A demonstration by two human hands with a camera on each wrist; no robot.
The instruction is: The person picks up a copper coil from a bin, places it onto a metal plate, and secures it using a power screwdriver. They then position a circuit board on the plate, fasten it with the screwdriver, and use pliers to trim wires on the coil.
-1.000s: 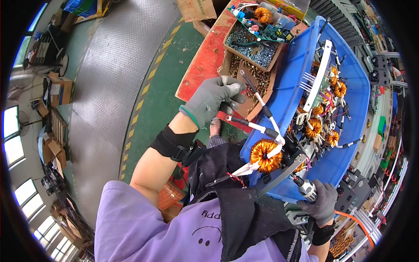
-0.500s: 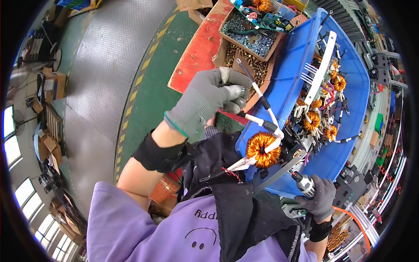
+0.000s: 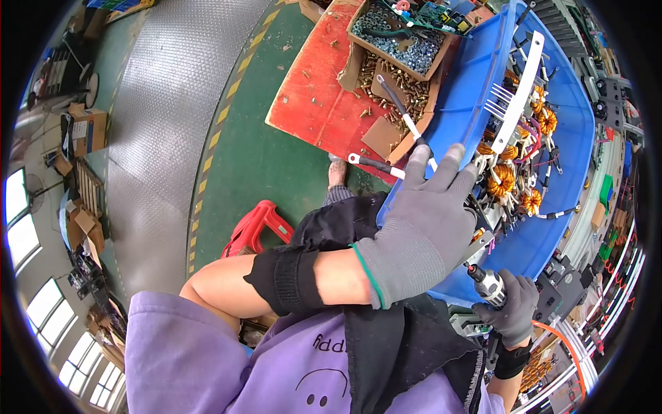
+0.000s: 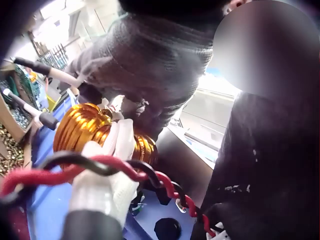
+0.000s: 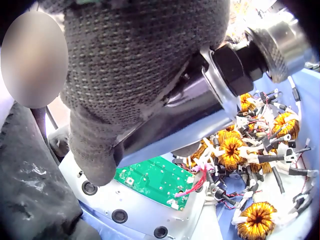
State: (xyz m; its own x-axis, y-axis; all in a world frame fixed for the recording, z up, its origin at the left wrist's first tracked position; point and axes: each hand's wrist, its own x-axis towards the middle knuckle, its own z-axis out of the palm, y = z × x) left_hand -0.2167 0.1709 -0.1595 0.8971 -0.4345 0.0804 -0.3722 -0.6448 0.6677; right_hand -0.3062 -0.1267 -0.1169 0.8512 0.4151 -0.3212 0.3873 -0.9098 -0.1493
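My gloved left hand [image 3: 424, 214] lies over a work unit at the near end of the blue bin [image 3: 463, 103], its fingers straight and spread. In the left wrist view, a copper-wound coil [image 4: 82, 131] with thick white leads sits right under that hand, and a red and black twisted wire [image 4: 122, 167] crosses in front. Two black-and-white cables with ring lugs [image 3: 376, 164] stick out past the fingertips. My right hand [image 3: 517, 310] grips an air screwdriver [image 3: 488, 284] by its chrome body [image 5: 190, 112], beside the bin; its bit points toward the unit. The left thumb is hidden in the head view.
More copper coils with leads [image 3: 502, 181] fill the bin, under a long white bar [image 3: 522, 90]. On the red board [image 3: 310, 96] stand boxes of brass screws [image 3: 407, 86] and grey nuts [image 3: 407, 45]. A red stool [image 3: 252, 231] is on the floor. An orange hose [image 3: 569, 352] runs by my right wrist.
My left hand has moved right and toward me, from beside the cable lugs to over the coil. Its curled fingers have straightened. The right hand keeps holding the screwdriver in nearly the same place.
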